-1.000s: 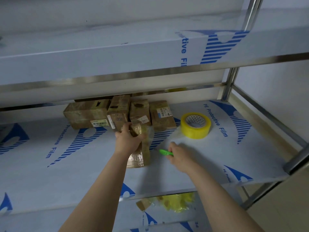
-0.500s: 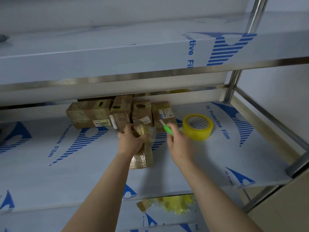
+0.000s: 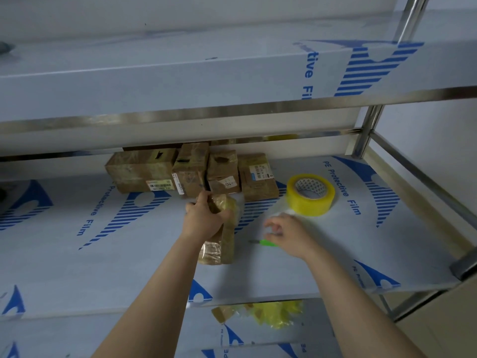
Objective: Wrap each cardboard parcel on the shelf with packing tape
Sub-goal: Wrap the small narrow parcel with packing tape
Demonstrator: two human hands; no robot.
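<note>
Four brown cardboard parcels (image 3: 191,174) stand in a row behind and left of the yellow roll of packing tape (image 3: 309,200). Nearer, still left of the roll, the left hand (image 3: 204,219) grips a tape-wrapped cardboard parcel (image 3: 222,244). A green-handled cutter (image 3: 267,242) lies on the shelf beside the blurred right hand (image 3: 286,235), which hovers loose-fingered and empty just in front of the roll.

Film-covered shelf (image 3: 77,267), cardboard parcels (image 3: 191,174), tape roll (image 3: 311,195), green cutter (image 3: 267,243)
</note>
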